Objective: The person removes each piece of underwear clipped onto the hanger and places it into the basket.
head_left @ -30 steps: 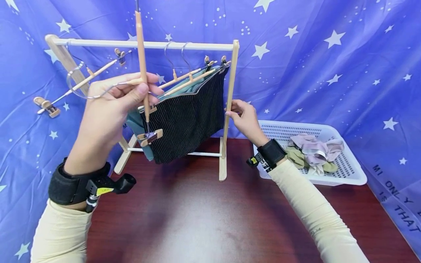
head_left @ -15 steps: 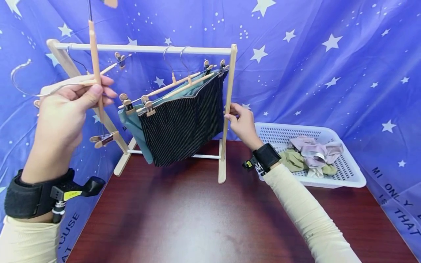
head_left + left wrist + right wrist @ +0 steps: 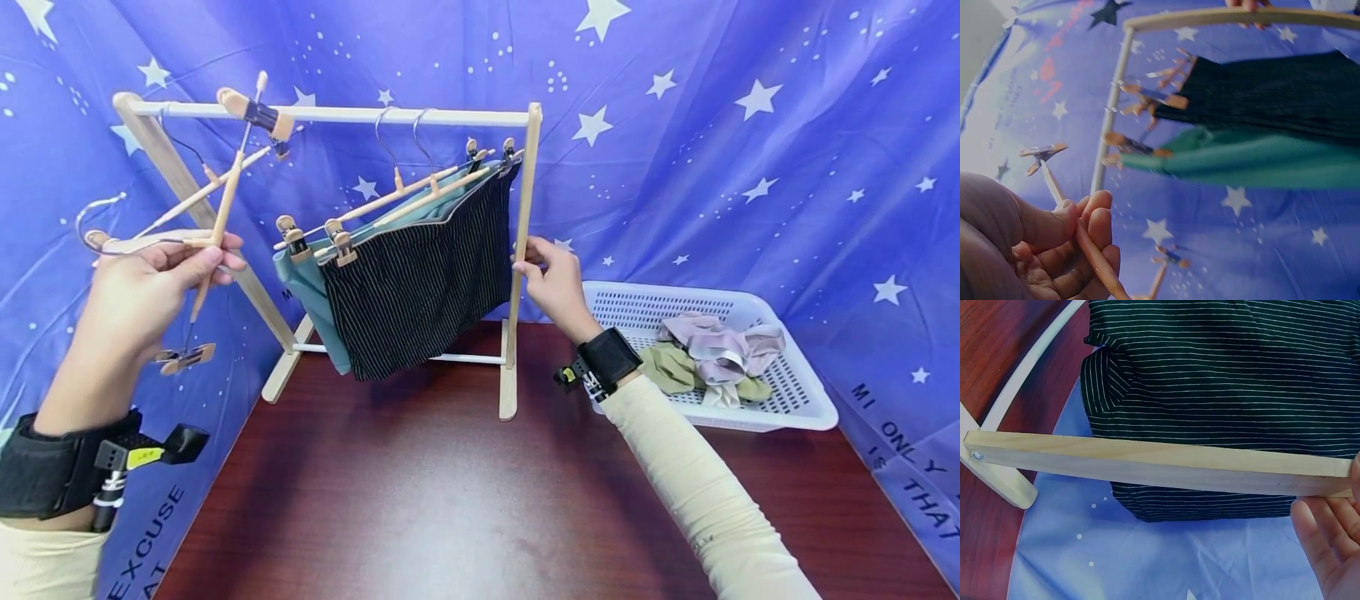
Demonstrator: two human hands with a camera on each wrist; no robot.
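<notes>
My left hand [image 3: 138,292] pinches the middle of a wooden clip hanger [image 3: 228,198] between thumb and fingers, left of the drying rack. Nothing hangs from this hanger; it is tilted, with its metal hook pointing left. My right hand [image 3: 557,282] grips the right post [image 3: 527,187] of the small wooden rack. On the rack's top bar [image 3: 337,112], a black striped garment [image 3: 427,287] and a teal garment [image 3: 309,304] hang from clip hangers. Another bare clip hanger [image 3: 251,160] hangs at the bar's left end, partly behind the held one.
Right of the rack, a white plastic basket [image 3: 821,408] holds lilac cloth [image 3: 712,342] and olive cloth [image 3: 666,367]. The rack stands on a dark red-brown table [image 3: 450,500]. Blue star-printed fabric [image 3: 675,167] surrounds the table at the back and sides.
My left hand has moved left with the hanger, away from in front of the garments, then slightly down. The hanger's upper end has tipped to the right. My right hand stays on the post.
</notes>
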